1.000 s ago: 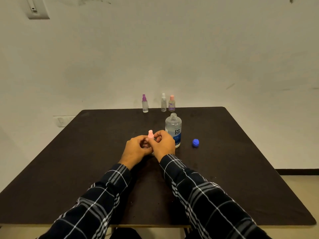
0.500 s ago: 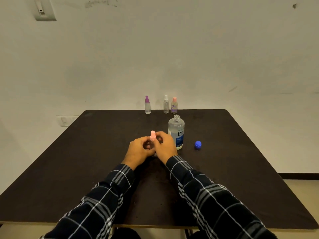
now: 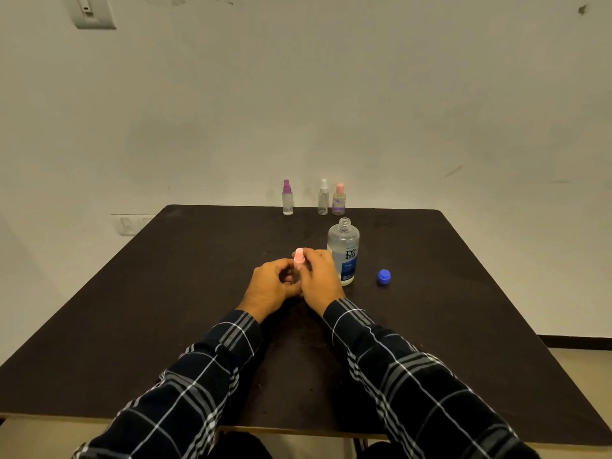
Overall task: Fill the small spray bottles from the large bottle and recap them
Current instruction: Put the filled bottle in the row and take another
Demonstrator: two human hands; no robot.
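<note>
A small spray bottle with a pink cap (image 3: 298, 258) stands upright between my hands at the table's middle. My left hand (image 3: 270, 288) wraps its hidden body and my right hand (image 3: 319, 276) pinches it just under the cap. Right behind my right hand stands the large clear bottle (image 3: 343, 250) with a blue label, its neck uncapped. Its blue cap (image 3: 383, 277) lies on the table to the right. At the far edge stand three small spray bottles: purple-capped (image 3: 287, 197), white-capped (image 3: 323, 197) and pink-capped (image 3: 339, 199).
The dark square table (image 3: 165, 309) ends at a pale wall behind the far bottles. Its front edge runs under my plaid sleeves. A wall socket (image 3: 127, 223) sits left of the table, and floor shows at the right.
My hands stay on the pink-capped bottle and their fingers have shifted slightly around its neck. The camera has tilted a little; the other bottles have not moved.
</note>
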